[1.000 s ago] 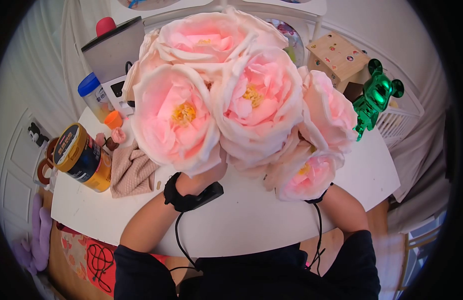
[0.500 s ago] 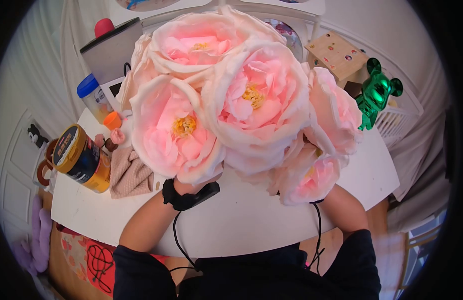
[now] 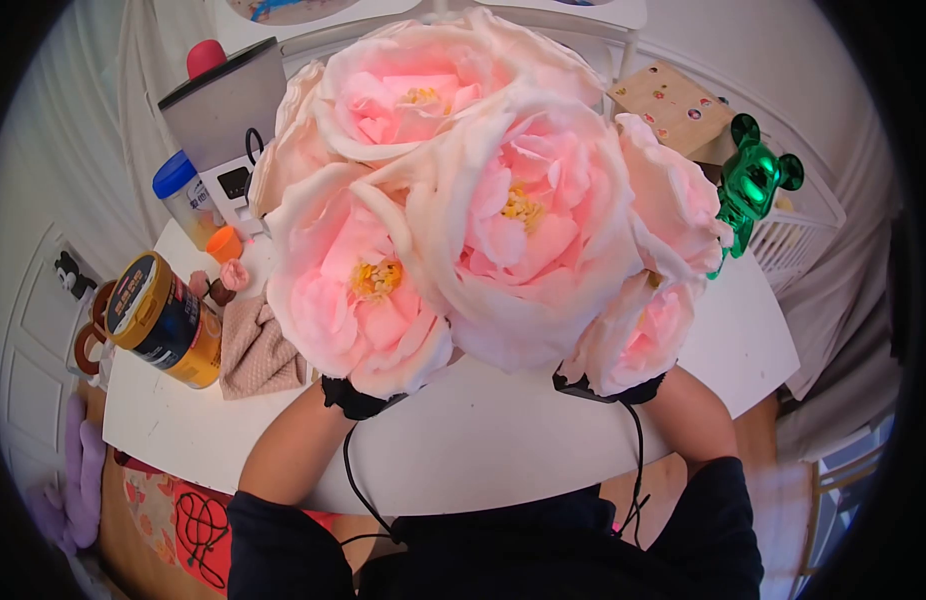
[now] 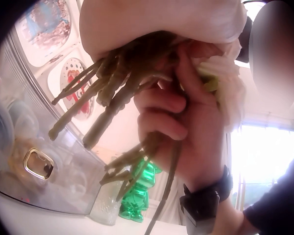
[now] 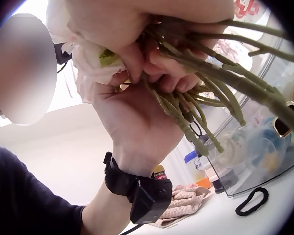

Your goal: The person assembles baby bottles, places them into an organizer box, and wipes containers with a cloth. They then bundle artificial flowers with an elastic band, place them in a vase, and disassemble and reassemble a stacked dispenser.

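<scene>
Left hand (image 5: 142, 112) and right hand (image 4: 198, 125) both grip the green stems (image 5: 225, 73), fingers curled round them. Pale-pink rose-like flowers (image 3: 523, 230), yellow-centred, sit bunched above both hands, hiding them in head view. White table (image 3: 463, 450) beneath hands. Left of left hand: pink waffle cloth (image 3: 260, 347), then yellow-and-black tub (image 3: 168, 320). Beyond right hand, outward: shiny green bear figurine (image 3: 751, 190).

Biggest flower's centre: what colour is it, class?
The centre is yellow; the head view shows it best.

a pink cloth (image 3: 263, 350) lies beside a yellow-and-black tub (image 3: 171, 325).
</scene>
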Demonstrator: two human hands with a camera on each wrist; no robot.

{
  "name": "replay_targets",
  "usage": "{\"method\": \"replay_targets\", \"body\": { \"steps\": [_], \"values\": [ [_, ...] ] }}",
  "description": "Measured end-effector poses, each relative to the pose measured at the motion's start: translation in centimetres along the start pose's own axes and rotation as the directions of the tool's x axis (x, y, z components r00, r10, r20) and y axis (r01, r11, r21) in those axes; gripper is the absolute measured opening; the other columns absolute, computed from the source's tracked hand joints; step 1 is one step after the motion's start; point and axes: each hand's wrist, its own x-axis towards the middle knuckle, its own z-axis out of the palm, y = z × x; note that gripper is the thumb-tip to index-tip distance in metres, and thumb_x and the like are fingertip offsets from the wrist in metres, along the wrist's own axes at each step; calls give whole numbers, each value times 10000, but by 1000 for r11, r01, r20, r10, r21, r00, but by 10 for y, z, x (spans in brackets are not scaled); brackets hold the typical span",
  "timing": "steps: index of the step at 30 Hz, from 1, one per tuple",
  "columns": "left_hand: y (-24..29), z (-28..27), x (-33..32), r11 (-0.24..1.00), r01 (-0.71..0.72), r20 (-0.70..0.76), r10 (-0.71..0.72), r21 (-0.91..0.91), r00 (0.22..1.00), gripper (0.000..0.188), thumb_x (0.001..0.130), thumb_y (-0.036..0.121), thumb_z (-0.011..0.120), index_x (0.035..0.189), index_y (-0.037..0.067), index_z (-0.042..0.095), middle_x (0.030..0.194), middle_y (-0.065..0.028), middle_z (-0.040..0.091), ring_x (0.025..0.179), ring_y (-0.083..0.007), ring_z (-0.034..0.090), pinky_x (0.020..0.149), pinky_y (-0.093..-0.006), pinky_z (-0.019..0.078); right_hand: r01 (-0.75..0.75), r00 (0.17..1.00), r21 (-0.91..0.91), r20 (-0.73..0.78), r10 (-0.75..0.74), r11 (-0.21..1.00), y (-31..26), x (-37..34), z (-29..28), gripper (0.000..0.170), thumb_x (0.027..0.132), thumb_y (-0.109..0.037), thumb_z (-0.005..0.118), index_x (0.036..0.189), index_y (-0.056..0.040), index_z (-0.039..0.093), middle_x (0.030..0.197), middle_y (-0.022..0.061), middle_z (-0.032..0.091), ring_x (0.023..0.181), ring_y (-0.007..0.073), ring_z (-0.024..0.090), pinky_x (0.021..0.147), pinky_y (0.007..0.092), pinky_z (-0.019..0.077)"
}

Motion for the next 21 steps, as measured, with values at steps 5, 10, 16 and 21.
{"method": "replay_targets", "body": {
  "steps": [5,10,16,21],
  "values": [
    [0,1,6,958,-179,50,172,223,984,299,1030,210,662,1241,2,627,1245,-109,596,1166,-191,619,1010,-326,567,106,993,-24,56,-104,994,-10,-8,10,231,1100,-299,586,1225,-109,626,989,-10,622,835,141,562,712,333,476],
    [-12,-1,36,836,-354,145,324,419,935,251,1043,214,642,1186,10,615,1180,-97,585,1108,-189,606,972,-325,552,216,970,-46,120,-209,975,-31,-5,33,225,1100,-308,581,1201,-114,632,946,-20,606,799,128,543,682,316,455],
    [-6,-1,15,599,-525,280,457,605,844,210,1059,220,618,1120,20,601,1102,-82,573,1038,-187,590,926,-323,534,342,927,-54,186,-327,938,-49,-24,29,221,1101,-319,575,1172,-120,639,895,-33,586,756,113,521,646,295,430],
    [-1,11,18,344,-622,408,520,704,750,197,1072,224,598,1065,28,589,1037,-69,563,979,-185,576,888,-322,519,441,877,-50,235,-418,896,-71,-5,49,222,1101,-328,571,1147,-124,644,851,-43,569,720,100,502,617,278,410]
  ]
}}
